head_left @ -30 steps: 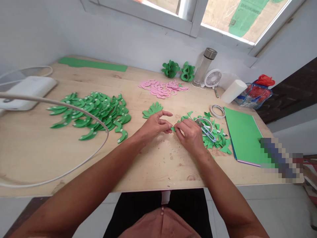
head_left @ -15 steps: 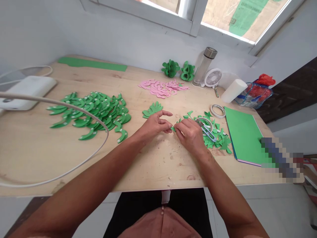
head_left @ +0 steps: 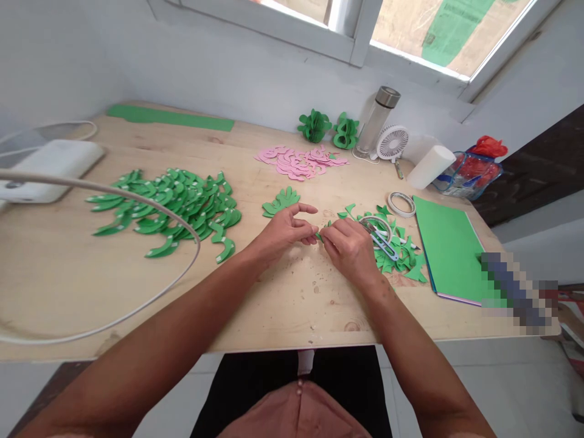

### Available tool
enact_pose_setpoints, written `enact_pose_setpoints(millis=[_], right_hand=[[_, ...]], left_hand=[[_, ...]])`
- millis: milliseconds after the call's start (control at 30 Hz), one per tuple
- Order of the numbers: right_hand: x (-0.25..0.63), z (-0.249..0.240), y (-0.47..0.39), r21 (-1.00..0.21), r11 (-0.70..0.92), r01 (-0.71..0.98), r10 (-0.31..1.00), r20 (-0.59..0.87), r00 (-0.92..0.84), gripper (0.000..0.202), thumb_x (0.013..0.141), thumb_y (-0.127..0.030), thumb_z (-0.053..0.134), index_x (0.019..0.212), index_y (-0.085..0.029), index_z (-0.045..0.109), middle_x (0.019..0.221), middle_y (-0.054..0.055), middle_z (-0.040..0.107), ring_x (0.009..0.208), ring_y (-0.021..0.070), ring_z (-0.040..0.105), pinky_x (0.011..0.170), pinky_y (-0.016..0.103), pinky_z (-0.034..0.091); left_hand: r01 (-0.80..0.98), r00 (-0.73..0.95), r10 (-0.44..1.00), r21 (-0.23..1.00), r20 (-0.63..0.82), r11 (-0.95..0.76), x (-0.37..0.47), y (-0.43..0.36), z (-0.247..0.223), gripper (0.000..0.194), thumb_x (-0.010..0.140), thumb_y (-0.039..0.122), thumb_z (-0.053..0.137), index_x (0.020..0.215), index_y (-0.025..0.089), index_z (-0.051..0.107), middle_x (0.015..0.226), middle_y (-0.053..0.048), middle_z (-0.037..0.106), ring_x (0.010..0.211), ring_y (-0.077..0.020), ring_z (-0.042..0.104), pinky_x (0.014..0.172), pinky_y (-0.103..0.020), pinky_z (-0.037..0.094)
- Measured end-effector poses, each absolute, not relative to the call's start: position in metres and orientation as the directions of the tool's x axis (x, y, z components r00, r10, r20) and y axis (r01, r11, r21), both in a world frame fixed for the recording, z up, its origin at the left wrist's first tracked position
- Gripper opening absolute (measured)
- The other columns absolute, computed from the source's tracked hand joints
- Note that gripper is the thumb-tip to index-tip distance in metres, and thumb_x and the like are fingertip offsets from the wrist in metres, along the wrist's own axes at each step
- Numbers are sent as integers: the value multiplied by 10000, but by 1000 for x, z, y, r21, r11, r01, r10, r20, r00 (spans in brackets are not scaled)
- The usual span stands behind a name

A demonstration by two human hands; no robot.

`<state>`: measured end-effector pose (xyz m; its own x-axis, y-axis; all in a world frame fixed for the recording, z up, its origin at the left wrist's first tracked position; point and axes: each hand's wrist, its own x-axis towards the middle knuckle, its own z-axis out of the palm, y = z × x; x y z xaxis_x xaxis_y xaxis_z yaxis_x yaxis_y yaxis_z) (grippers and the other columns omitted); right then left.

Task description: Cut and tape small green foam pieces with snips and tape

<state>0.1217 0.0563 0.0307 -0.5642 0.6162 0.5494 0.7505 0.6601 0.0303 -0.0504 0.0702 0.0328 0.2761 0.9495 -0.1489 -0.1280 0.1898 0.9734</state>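
Both hands meet over the middle of the wooden table. Between the fingertips is a small green paper piece (head_left: 319,236), mostly covered by them. My left hand (head_left: 292,227) pinches its left side with thumb and lower fingers, the index finger stretched out above. On the right side my right hand (head_left: 347,242) has its fingers pressed together on the same piece. Just behind my left hand lie green flower-shaped cutouts (head_left: 281,201). Beside my right hand are green scraps (head_left: 413,267) with a light-blue cutter (head_left: 385,246) on top.
Curved green strips (head_left: 182,204) are heaped at left, under a white cable (head_left: 194,258). Pink cutouts (head_left: 301,163), a bottle (head_left: 376,121) and a small fan (head_left: 392,143) stand or lie at the back. Green sheets (head_left: 449,249) and a tape roll (head_left: 401,205) are at right.
Some green scraps to the right of my right hand have shifted, and a pen tip now shows among them. Both hands stay nearly in place, with the green piece between them.
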Motion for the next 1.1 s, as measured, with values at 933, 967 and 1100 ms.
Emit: enact_pose_setpoints(millis=[933,967,1100], right_hand=[[121,31,57,-296,589,752,722,611,-325,134,864,-172,497,795,-198,609,741,46,629,724,182,557,682,295,406],[122,32,57,-333,572,750,735,615,-287,137,858,-167,494,781,-198,603,730,41,628,700,175,552,675,293,409],[122,35,57,-467,482,741,802,576,-158,157,846,-195,504,715,-191,590,670,15,606,599,139,513,620,269,393]], left_hand=[[-193,218,968,967,-123,167,-49,69,35,498,600,224,739,1049,159,536,628,31,666,567,-121,619,646,-266,480],[-192,214,969,968,-121,163,-49,69,35,499,603,227,739,1054,159,537,625,33,665,567,-120,619,652,-267,482],[-174,190,976,975,-106,140,-49,69,35,491,618,252,736,1060,164,540,620,43,658,566,-120,619,685,-276,485]])
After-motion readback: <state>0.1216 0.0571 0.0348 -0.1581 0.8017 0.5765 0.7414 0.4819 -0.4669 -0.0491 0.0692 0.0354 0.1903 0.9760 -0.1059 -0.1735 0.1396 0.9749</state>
